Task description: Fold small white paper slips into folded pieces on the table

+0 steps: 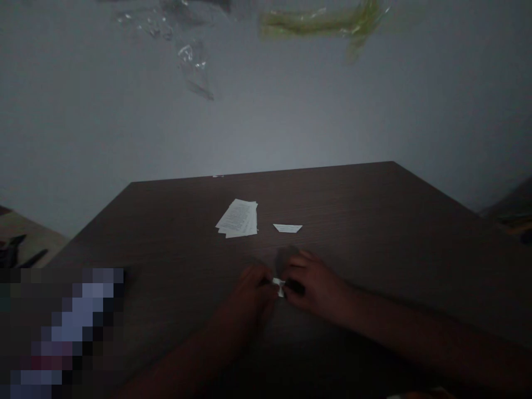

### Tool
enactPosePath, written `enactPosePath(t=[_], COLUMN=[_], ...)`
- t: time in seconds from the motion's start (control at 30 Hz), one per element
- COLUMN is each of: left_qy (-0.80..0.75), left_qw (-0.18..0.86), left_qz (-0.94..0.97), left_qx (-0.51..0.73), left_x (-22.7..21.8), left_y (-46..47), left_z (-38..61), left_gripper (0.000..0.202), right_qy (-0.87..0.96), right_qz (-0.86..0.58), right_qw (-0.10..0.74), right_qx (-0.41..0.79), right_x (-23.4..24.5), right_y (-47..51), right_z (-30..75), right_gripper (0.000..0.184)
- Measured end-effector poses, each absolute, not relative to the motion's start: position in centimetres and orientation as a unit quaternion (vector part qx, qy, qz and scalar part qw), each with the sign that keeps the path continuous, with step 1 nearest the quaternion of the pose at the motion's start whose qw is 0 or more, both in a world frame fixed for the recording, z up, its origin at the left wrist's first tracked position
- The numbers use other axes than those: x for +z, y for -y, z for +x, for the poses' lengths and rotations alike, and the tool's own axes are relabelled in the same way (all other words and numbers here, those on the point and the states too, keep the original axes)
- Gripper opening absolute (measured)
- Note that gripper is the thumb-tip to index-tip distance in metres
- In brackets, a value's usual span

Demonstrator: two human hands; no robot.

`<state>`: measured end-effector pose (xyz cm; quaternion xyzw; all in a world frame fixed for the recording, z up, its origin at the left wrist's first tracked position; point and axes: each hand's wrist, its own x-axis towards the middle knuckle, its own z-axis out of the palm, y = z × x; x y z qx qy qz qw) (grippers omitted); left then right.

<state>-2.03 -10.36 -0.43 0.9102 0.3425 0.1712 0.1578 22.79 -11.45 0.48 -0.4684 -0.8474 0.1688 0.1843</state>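
Between my two hands, low in the middle of the head view, is a small white piece of paper (279, 286), bent or folded. My left hand (254, 288) pinches its left side with closed fingers. From the right, the fingers of my right hand (310, 280) close on its other side. Both hands rest close to the dark table, and my fingers hide much of the paper. Just beyond them lies a flat paper folded into a boat-like shape (287, 228). A stack of printed paper sheets (239, 218) lies farther left, slightly fanned.
The dark wooden table (353, 210) ends at a grey wall (266, 122). A small white scrap (218, 176) lies at its back edge. A pixelated area (78, 321) covers the lower left. Clear and yellow tape (316, 23) is stuck on the wall.
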Motion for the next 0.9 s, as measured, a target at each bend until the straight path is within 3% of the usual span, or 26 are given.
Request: enactPosePath(t=[0.3,0.67,0.8,0.9], left_qy=[-0.340,-0.336,-0.347,-0.349], left_qw=[0.123,0.050,0.062,0.087], left_qz=[0.927,0.941,0.936,0.933], left_qx=[0.096,0.000,0.003,-0.012], left_x=[-0.1,2.8,3.2,3.8], left_y=[10.3,11.3,11.9,11.8], left_z=[-1.6,-1.7,-2.0,-2.1], left_gripper=[0.030,0.032,0.037,0.042], right_qy=[0.837,0.837,0.840,0.839], right_qz=[-0.467,-0.478,-0.478,-0.480], right_qw=[0.200,0.174,0.170,0.175], right_qx=[0.201,0.200,0.193,0.189], right_x=[-0.2,0.7,0.7,0.5], right_y=[10.3,10.2,10.9,11.1], right_z=[22.9,22.6,22.8,22.9], right_gripper=[0.013,0.004,0.020,0.020])
